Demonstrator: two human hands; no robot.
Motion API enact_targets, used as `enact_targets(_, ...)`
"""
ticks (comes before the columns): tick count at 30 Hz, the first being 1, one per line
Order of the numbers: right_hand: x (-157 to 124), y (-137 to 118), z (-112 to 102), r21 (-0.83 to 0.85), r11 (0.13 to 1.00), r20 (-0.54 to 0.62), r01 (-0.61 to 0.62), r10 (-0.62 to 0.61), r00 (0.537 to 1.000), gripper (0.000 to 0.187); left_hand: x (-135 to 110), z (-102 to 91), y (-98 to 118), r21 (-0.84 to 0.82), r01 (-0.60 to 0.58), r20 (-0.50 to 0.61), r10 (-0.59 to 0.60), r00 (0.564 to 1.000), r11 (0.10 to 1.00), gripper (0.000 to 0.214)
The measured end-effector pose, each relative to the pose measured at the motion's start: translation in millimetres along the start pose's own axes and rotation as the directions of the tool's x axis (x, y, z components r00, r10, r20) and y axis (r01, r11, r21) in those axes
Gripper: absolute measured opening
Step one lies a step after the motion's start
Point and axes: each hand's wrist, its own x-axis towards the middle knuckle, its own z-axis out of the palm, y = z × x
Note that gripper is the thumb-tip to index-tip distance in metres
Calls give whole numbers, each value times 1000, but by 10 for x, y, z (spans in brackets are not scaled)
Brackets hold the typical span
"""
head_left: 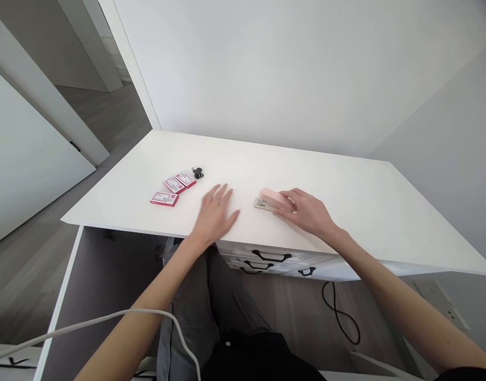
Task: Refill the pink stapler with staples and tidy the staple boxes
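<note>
My right hand [306,210] rests on the white desk [366,211], its fingers closed around the near end of a pink stapler [273,199] that lies flat with a small label at its left tip. My left hand [216,214] hovers open just above the desk, fingers stretched out, a short way left of the stapler and touching nothing. Three small red-and-white boxes [173,189] lie further left, with a black binder clip [197,172] just behind them.
Below the desk's front edge sits a drawer unit with black handles [271,257]. A black cable [342,316] lies on the wooden floor, and a white cable [108,319] crosses my left forearm. Walls stand behind and right; a doorway opens at left.
</note>
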Motion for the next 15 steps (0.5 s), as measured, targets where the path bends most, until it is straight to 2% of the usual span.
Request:
enact_targets(2,-119,105,56,28,998,-4,-62,62,998,31,-100,-169,-188,32,155,-132,-149,980,987,60)
enact_targets(4,-211,177,108,93,990,-19,-104,107,994,28,-188,-325,-356,61,343,-264,-316,911,937,67)
enact_targets(6,-275,215,150,178,976,-54,-128,140,989,30,-257,-439,-486,90,470,-346,-415,842,878,81)
enact_targets(10,-361,249,188,294,938,-145,-181,231,962,34,-361,-547,-630,111,602,-404,-518,754,790,100)
enact_targets(15,-479,358,180,281,925,-205,-254,317,926,34,-494,-605,-626,80,658,-395,-582,711,749,93)
